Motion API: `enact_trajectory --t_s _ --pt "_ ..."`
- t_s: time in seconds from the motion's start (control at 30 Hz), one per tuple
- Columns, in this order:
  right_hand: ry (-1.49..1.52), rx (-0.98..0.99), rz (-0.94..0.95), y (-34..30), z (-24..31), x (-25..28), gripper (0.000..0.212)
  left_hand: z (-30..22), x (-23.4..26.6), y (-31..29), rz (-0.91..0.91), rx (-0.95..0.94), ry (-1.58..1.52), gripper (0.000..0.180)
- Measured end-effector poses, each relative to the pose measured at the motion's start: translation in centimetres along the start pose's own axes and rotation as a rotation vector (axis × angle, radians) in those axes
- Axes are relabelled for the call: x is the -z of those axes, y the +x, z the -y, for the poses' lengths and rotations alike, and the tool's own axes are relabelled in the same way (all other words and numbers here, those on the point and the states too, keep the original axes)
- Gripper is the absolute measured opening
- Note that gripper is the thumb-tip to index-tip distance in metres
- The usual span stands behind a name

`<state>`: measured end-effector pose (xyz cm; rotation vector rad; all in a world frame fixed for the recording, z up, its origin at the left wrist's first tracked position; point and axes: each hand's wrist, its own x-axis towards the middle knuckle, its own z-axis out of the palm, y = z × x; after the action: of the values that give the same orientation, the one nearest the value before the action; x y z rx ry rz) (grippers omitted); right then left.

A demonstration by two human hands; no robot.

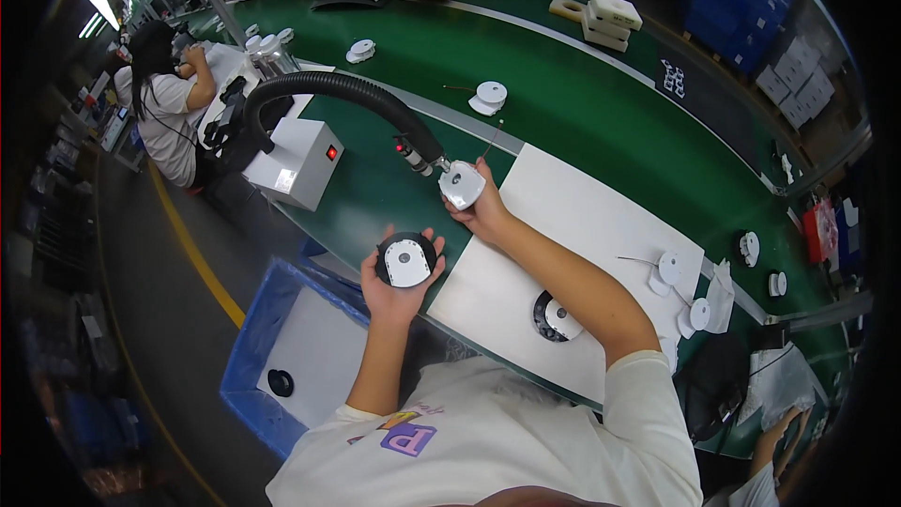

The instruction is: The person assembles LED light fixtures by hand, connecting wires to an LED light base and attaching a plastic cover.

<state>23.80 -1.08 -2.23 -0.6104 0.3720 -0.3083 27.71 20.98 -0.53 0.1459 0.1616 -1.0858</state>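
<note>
Palm up, my left hand (388,301) cradles a round black part with a white plate (409,261) set in it, the fingers curled about its rim. Farther off, my right hand (487,212) grips a white plastic housing (463,186) with a small hole in its face and a thin wire near its top. This housing sits at the metal nozzle (441,165) ending a black corrugated hose (352,87); I cannot tell if they touch. Another black-and-white round part (556,316) lies on the white sheet (497,291), below my right forearm.
A white box with a lit red switch (305,164) stands left of the hose. Below it, a blue-lined bin (246,366) holds a black ring (281,382). White housings (489,97) are spread along the green belt (563,122). A co-worker (167,99) sits at far left.
</note>
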Motion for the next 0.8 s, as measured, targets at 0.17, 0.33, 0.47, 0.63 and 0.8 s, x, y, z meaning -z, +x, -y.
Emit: enact_trajectory --t_s 0.17,0.33,0.47,0.63,0.8 --pt "0.133 -0.035 -0.009 0.0 -0.3 -0.4 0.051 0.3 -1.5 1.9 0.095 -0.082 -0.033 0.062" --pt "0.108 -0.013 0.039 -6.6 1.9 -1.7 0.046 -0.3 -2.4 7.6 0.048 -0.093 0.126 0.051" --pt "0.157 0.047 0.075 -12.6 4.1 -3.6 0.043 2.7 -5.4 10.6 0.008 0.067 0.005 0.051" --pt "-0.271 0.492 -0.142 -18.3 4.9 -2.4 0.047 8.2 -4.4 8.8 0.067 0.346 0.101 0.058" --pt "-1.041 1.009 -0.326 -20.4 4.4 0.7 0.048 12.7 -6.9 4.9 0.282 0.294 0.505 0.059"
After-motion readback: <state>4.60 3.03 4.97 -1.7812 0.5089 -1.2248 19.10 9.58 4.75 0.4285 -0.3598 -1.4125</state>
